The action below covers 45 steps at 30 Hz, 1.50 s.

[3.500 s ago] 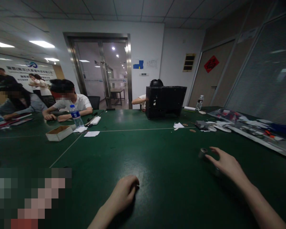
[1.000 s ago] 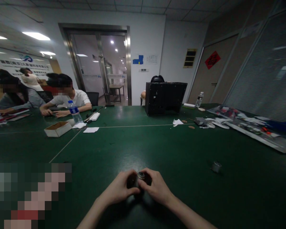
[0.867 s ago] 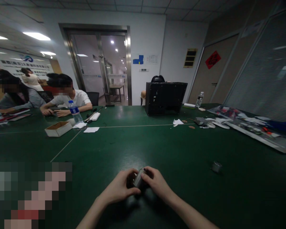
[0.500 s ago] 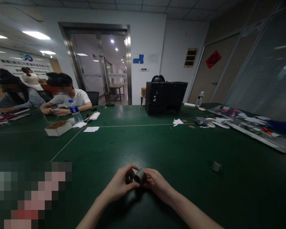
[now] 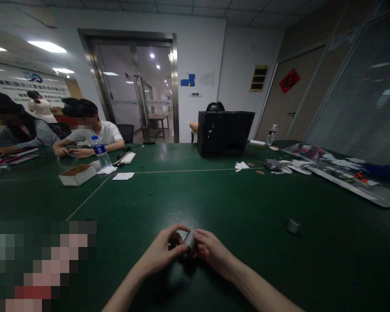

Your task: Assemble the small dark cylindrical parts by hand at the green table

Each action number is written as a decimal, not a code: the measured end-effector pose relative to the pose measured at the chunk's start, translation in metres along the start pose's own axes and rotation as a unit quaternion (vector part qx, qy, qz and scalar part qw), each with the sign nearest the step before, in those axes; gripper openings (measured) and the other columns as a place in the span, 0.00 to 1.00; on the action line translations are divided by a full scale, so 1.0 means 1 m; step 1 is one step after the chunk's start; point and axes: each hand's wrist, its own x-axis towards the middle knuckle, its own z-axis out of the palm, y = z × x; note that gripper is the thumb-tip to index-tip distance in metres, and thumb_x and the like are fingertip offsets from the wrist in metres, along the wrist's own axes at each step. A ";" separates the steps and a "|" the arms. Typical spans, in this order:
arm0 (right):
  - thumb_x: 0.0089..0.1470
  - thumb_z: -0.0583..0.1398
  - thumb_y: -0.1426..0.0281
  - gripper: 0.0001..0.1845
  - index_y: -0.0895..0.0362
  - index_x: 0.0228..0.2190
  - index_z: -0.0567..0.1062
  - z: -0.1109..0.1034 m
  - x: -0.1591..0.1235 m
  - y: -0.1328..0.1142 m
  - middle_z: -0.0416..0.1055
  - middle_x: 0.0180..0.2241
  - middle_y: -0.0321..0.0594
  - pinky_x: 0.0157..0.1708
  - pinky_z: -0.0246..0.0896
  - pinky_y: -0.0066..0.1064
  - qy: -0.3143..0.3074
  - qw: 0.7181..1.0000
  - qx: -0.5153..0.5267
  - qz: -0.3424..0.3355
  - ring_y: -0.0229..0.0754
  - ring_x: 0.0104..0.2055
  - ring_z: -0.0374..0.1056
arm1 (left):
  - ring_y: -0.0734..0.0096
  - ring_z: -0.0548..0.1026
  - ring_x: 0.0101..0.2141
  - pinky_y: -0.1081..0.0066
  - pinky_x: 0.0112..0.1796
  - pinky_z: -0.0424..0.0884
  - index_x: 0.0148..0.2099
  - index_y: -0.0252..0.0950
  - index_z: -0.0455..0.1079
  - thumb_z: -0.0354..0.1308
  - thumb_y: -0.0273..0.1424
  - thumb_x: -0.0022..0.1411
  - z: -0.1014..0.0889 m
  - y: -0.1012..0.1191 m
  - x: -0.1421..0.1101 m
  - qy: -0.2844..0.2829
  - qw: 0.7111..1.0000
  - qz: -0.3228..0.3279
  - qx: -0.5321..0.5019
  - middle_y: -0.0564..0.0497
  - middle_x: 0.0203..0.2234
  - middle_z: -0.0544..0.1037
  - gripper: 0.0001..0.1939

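Both of my hands meet low over the green table (image 5: pixel 188 195) near its front edge. Between them is a small grey metal cylinder (image 5: pixel 190 239). My left hand (image 5: pixel 164 251) curls round its left end with thumb and fingers pinched. Fingertips of my right hand (image 5: pixel 211 251) press on its right end. A second small metal cylinder (image 5: pixel 293 225) lies alone on the table to the right, well apart from my hands.
A black box-like case (image 5: pixel 225 132) stands at the table's far side with a person behind it. A cardboard box (image 5: pixel 77 174), a water bottle (image 5: pixel 99 152) and papers lie far left near seated people. Printed sheets and clutter (image 5: pixel 338 173) cover the far right.
3.5 s ago my right hand reached out to the right among small cylinders; now both hands hold one at the centre. In the last second the cylinder was turned slightly between my fingers.
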 end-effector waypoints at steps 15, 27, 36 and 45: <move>0.41 0.68 0.59 0.28 0.61 0.41 0.68 -0.002 -0.002 -0.007 0.70 0.31 0.39 0.26 0.57 0.23 0.033 0.989 -0.130 -0.064 0.36 0.30 0.65 | 0.73 0.68 0.32 0.74 0.34 0.63 0.46 0.36 0.65 0.61 0.35 0.53 0.003 -0.008 0.005 -0.007 1.000 -0.003 0.004 0.53 0.32 0.72 0.19; 0.42 0.67 0.65 0.22 0.59 0.39 0.70 -0.009 0.001 -0.001 0.71 0.37 0.42 0.27 0.59 0.26 0.011 0.978 -0.182 -0.100 0.41 0.36 0.68 | 0.72 0.70 0.33 0.73 0.34 0.64 0.46 0.35 0.65 0.62 0.32 0.51 0.003 -0.003 0.004 -0.004 1.000 -0.019 0.011 0.52 0.34 0.73 0.19; 0.40 0.66 0.70 0.18 0.58 0.38 0.75 0.000 -0.005 -0.008 0.73 0.36 0.40 0.36 0.62 0.32 0.026 0.929 -0.338 -0.148 0.44 0.37 0.69 | 0.70 0.70 0.34 0.73 0.34 0.63 0.43 0.35 0.65 0.61 0.29 0.49 0.006 -0.003 0.005 -0.011 1.000 -0.008 0.022 0.50 0.36 0.74 0.17; 0.41 0.66 0.71 0.18 0.56 0.38 0.77 0.001 -0.007 -0.008 0.74 0.36 0.38 0.38 0.61 0.31 0.023 0.911 -0.375 -0.172 0.44 0.38 0.69 | 0.68 0.71 0.35 0.73 0.34 0.64 0.43 0.35 0.65 0.59 0.29 0.50 0.007 -0.003 0.004 -0.013 0.999 -0.011 0.043 0.49 0.36 0.74 0.16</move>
